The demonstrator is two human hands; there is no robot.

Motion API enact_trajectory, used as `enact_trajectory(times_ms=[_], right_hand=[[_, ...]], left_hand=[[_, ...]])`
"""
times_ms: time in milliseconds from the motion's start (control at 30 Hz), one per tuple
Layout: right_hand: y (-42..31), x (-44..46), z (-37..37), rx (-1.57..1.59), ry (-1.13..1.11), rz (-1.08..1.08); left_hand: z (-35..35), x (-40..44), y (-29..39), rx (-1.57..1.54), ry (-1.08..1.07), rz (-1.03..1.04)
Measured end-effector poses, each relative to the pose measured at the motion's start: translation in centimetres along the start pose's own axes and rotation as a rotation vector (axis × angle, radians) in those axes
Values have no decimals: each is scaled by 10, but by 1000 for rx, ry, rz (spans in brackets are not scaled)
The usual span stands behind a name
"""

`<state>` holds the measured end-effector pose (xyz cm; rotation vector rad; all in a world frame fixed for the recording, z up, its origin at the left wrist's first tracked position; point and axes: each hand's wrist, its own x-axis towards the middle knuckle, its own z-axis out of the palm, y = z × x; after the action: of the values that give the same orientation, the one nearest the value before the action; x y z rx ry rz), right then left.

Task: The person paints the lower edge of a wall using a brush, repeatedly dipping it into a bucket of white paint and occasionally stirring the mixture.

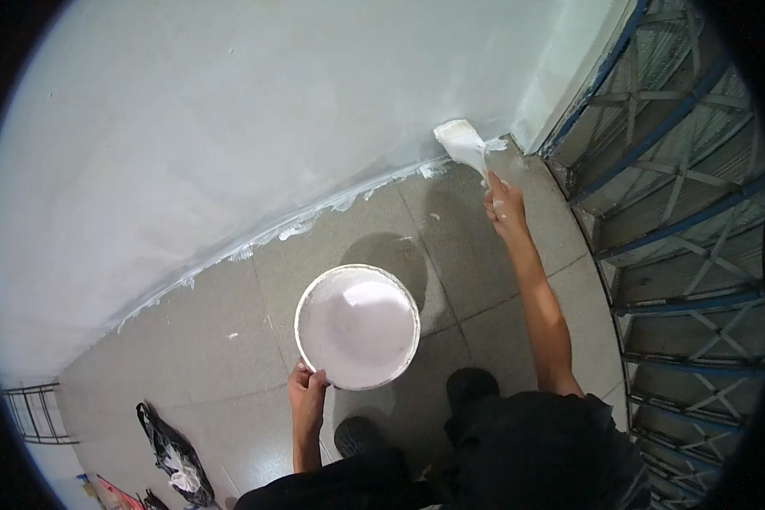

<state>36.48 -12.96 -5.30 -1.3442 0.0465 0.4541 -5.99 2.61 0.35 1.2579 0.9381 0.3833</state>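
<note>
My right hand [505, 206] is closed around the handle of a wide paintbrush [462, 144]. The brush head is coated white and sits against the foot of the wall [297, 110], near the corner. My left hand [306, 389] pinches the near-left rim of a round bucket [297, 327], thumb over the edge. Inside the bucket is pale, whitish paint [361, 331]. The bucket is above the tiled floor near my feet; whether it rests on the floor I cannot tell.
A folding metal gate [684, 174] with blue bars runs along the right. White smears line the edge of the tiled floor [476, 255]. A black plastic bag [174, 455] lies at lower left, with a dark metal rack [41, 414] beyond. My dark shoes [361, 438] stand below the bucket.
</note>
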Motion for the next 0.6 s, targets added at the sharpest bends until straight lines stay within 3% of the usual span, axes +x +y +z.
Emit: enact_trajectory(times_ms=[233,600], right_hand=[[61,-1,19,-41,-78,-59],[95,9,41,-106,23,110]], left_hand=[[-5,2,-8,-61,-32,-4],[4,0,0,-154,-25,8]])
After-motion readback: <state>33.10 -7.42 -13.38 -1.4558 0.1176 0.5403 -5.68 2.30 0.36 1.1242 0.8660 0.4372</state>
